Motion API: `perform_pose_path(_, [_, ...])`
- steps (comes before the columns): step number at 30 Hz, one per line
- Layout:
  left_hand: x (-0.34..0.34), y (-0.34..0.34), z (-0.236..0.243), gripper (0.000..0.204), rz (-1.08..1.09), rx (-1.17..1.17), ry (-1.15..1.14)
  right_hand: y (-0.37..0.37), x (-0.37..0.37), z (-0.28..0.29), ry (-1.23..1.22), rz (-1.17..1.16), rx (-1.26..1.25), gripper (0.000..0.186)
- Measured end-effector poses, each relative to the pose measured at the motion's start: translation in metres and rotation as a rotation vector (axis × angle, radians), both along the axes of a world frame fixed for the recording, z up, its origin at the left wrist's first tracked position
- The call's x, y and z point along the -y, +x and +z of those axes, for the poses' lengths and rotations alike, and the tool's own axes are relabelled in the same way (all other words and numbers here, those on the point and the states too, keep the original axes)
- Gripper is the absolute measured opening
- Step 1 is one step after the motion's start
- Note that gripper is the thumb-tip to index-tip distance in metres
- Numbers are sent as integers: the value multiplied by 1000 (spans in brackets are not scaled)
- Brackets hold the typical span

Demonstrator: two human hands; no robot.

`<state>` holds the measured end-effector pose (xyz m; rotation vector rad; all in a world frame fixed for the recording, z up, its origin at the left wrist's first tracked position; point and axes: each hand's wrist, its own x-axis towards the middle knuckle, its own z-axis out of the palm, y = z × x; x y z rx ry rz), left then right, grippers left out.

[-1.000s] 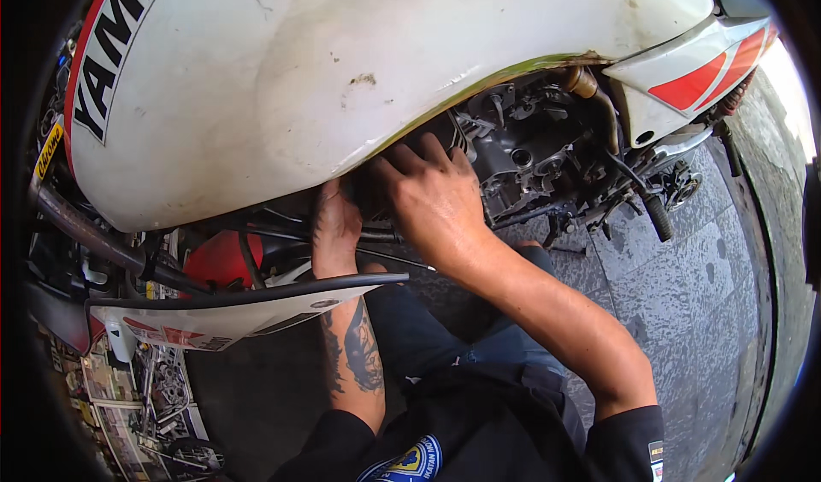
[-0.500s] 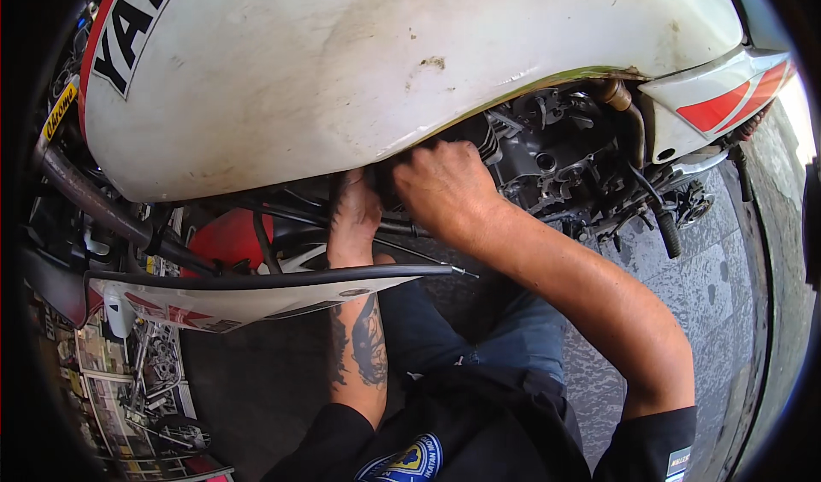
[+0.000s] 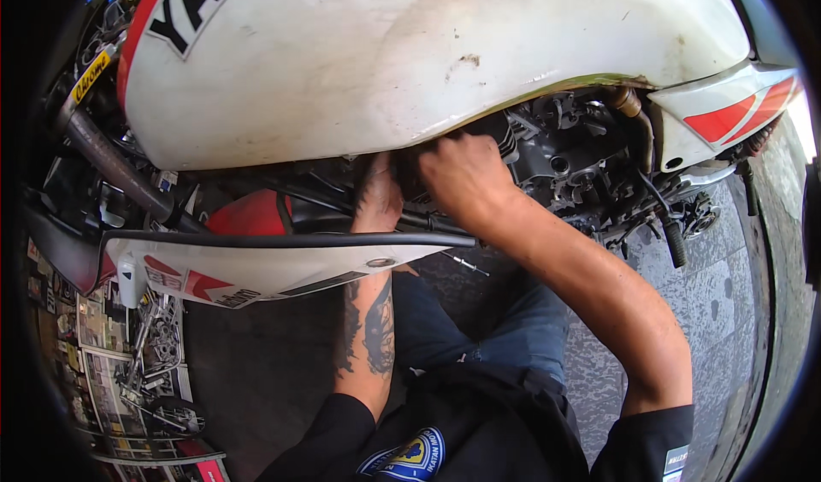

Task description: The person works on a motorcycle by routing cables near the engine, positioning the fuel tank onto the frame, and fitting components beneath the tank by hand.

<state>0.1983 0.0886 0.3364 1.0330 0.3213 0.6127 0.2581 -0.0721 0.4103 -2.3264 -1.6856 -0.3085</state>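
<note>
A motorcycle with a white fuel tank (image 3: 342,71) fills the upper part of the view. My right hand (image 3: 466,174) is curled, knuckles up, just under the tank's lower edge beside the dark finned cylinder (image 3: 506,144). Its fingertips, and whatever they grip, are hidden. Close on its left, my left hand (image 3: 379,198) reaches up under the tank beside the frame tubes. The tank and shadow conceal its fingers. My left forearm passes beneath a white and red side fairing (image 3: 291,268), which covers part of it.
The dark engine (image 3: 560,161) lies right of my hands, with a foot peg (image 3: 676,247) below it. A thick dark tube (image 3: 115,165) runs down at the left. A thin cable end (image 3: 466,264) sticks out past the fairing's tip. Shelves with parts (image 3: 111,354) stand lower left.
The motorcycle and both hands appear slightly farther right in the view, and the fairing sits higher. Both hands stay under the tank's edge, the right one still curled.
</note>
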Motion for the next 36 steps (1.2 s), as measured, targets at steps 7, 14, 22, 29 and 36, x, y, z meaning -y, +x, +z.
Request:
perform_pose_path(7, [75, -33, 2, 47, 251, -12, 335, -16, 62, -24, 578, -202, -40, 45])
perform_pose_path(14, [80, -39, -8, 51, 305, -260, 207, 1, 61, -42, 593, -157, -19, 40])
perform_pose_path(22, [77, -37, -12, 73, 169, -227, 214, 8, 62, -49, 625, -149, -30, 46])
perform_pose_path(29, [81, -39, -11, 43, 264, -224, 174, 2, 64, -46, 603, -154, -52, 47])
perform_pose_path(36, [61, -20, 0, 45, 321, -68, 307, 5, 64, -39, 554, -135, -89, 45])
